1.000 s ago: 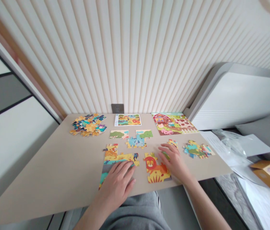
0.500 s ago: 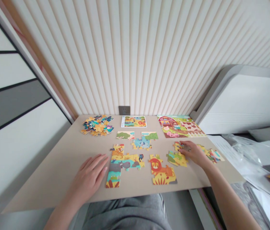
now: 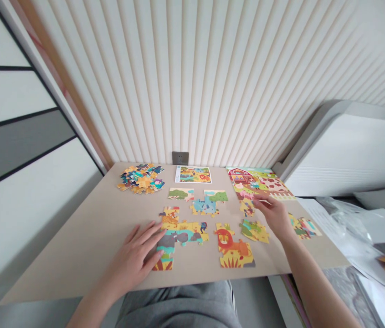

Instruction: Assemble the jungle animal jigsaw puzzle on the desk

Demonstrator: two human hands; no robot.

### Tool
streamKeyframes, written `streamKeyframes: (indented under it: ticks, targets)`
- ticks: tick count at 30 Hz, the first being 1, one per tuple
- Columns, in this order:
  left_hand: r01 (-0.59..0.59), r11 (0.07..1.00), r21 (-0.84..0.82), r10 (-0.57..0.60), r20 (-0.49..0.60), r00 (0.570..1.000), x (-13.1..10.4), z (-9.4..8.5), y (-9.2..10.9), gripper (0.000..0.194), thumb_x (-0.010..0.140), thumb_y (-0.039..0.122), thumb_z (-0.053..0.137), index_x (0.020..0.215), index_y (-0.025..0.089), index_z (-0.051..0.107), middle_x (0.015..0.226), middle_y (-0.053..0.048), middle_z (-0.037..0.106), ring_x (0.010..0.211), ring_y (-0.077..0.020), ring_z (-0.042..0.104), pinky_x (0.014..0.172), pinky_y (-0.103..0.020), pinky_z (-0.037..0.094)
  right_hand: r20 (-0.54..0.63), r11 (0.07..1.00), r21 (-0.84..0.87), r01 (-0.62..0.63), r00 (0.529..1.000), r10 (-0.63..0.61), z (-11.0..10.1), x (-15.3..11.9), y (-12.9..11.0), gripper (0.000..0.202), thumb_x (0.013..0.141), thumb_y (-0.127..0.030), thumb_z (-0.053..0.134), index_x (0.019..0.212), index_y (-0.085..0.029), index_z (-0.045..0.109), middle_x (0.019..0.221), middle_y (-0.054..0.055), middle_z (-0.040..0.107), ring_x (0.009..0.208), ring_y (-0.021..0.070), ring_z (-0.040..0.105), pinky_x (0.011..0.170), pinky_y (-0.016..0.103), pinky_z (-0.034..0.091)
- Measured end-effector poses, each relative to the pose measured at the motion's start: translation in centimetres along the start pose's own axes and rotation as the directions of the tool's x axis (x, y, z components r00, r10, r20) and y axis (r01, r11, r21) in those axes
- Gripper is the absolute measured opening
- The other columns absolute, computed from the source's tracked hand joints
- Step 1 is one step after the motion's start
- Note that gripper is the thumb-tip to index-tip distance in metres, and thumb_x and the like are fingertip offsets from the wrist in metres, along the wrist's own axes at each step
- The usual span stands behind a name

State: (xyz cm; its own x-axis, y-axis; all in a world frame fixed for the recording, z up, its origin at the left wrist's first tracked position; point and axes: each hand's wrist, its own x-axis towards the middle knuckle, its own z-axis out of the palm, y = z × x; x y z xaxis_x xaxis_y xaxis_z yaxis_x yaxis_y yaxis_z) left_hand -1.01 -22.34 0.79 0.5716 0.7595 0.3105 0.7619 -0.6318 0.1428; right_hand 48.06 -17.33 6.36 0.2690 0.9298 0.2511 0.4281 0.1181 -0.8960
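My right hand [image 3: 272,212] pinches a yellow puzzle piece [image 3: 247,207] by its right edge, just below the farm picture. My left hand [image 3: 141,255] lies with fingers spread, its fingertips on the left edge of the joined hippo section [image 3: 182,234]. To the right of that section is the lion section [image 3: 233,250]. A green and yellow crocodile section [image 3: 254,231] lies below the held piece. Farther back sits the blue elephant section [image 3: 205,206], touching a tree piece [image 3: 215,196]; another tree piece [image 3: 180,194] lies to its left.
A heap of loose puzzle pieces [image 3: 142,178] lies at the table's back left. The small picture card [image 3: 194,174] is by the wall, and the farm puzzle [image 3: 259,183] lies at back right. More pieces [image 3: 305,226] lie right of my right hand, near papers [image 3: 325,218].
My right hand has moved the yellow piece up and left, away from the crocodile section. My left hand has slid right onto the edge of the hippo section. The view has shifted slightly.
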Motion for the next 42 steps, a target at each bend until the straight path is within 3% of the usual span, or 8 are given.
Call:
streamKeyframes:
  ticks: [5,10,16,24,34,38,42]
  targets:
    - [-0.014,1.000,0.013,0.013,0.046,0.999,-0.7,-0.7,0.3,0.052,0.103,0.042,0.054,0.154,0.030,0.048,0.160,-0.003,0.047,0.149,-0.0256,0.043,0.125,-0.051,0.031,0.194,0.999,0.033,-0.022,0.981,0.015,5.2,-1.3,-2.4,0.042,0.084,-0.057,0.076,0.104,-0.020,0.075,0.093,0.008,0.077,0.080,0.0221,0.070,0.073,0.036,0.057]
    - [-0.017,1.000,-0.024,0.017,0.003,1.000,-1.0,-1.5,1.0,0.050,0.101,0.040,0.058,0.149,0.029,0.054,0.155,-0.004,0.054,0.146,-0.0262,0.046,0.125,-0.048,0.033,0.351,0.999,0.044,-0.023,0.937,0.006,10.1,-2.0,-3.1,0.038,0.087,-0.055,0.073,0.102,-0.021,0.075,0.080,0.004,0.074,0.070,0.0193,0.065,0.063,0.032,0.052]
    - [0.024,0.999,-0.026,-0.024,0.003,1.000,-0.9,-1.4,1.3,0.050,0.103,0.036,0.053,0.152,0.026,0.051,0.152,-0.007,0.057,0.144,-0.0252,0.049,0.124,-0.049,0.035,0.406,0.996,-0.043,0.075,0.912,-0.051,13.7,-2.0,-3.2,0.030,0.091,-0.048,0.067,0.099,-0.020,0.076,0.079,0.003,0.073,0.065,0.0169,0.061,0.060,0.030,0.048]
    - [0.050,0.997,-0.057,-0.049,0.015,0.999,-1.2,-0.9,1.0,0.052,0.103,0.040,0.054,0.152,0.027,0.049,0.153,-0.005,0.056,0.145,-0.0260,0.048,0.125,-0.050,0.032,0.420,0.972,-0.110,0.208,0.896,-0.144,14.8,-2.1,-3.3,0.018,0.092,-0.035,0.066,0.096,-0.022,0.078,0.092,0.006,0.076,0.079,0.0206,0.066,0.076,0.035,0.051]
    - [0.045,0.997,-0.066,-0.046,0.001,0.999,-1.1,-1.0,1.2,0.051,0.102,0.041,0.054,0.152,0.029,0.049,0.152,-0.004,0.056,0.144,-0.0268,0.048,0.126,-0.050,0.032,0.464,0.927,-0.136,0.350,0.849,-0.253,14.9,-3.1,-3.6,0.018,0.098,-0.024,0.060,0.103,-0.025,0.076,0.102,0.005,0.074,0.093,0.0210,0.068,0.087,0.035,0.053]
    - [0.032,0.997,-0.065,-0.032,-0.002,0.999,-1.1,-1.0,1.1,0.052,0.102,0.040,0.055,0.153,0.028,0.049,0.152,-0.005,0.056,0.144,-0.0269,0.048,0.125,-0.050,0.032,0.488,0.798,-0.267,0.540,0.790,-0.372,14.4,-4.0,-4.5,0.021,0.102,-0.023,0.056,0.108,-0.024,0.076,0.112,0.008,0.072,0.104,0.0237,0.066,0.096,0.040,0.051]
    - [0.031,0.998,-0.056,-0.031,0.007,1.000,-1.2,-1.0,1.0,0.054,0.102,0.041,0.055,0.154,0.029,0.047,0.152,-0.005,0.056,0.144,-0.0271,0.048,0.125,-0.051,0.032,0.609,0.660,-0.313,0.683,0.678,-0.412,13.7,-6.2,-5.9,0.023,0.105,-0.027,0.054,0.116,-0.025,0.074,0.117,0.008,0.072,0.109,0.0240,0.065,0.100,0.042,0.051]
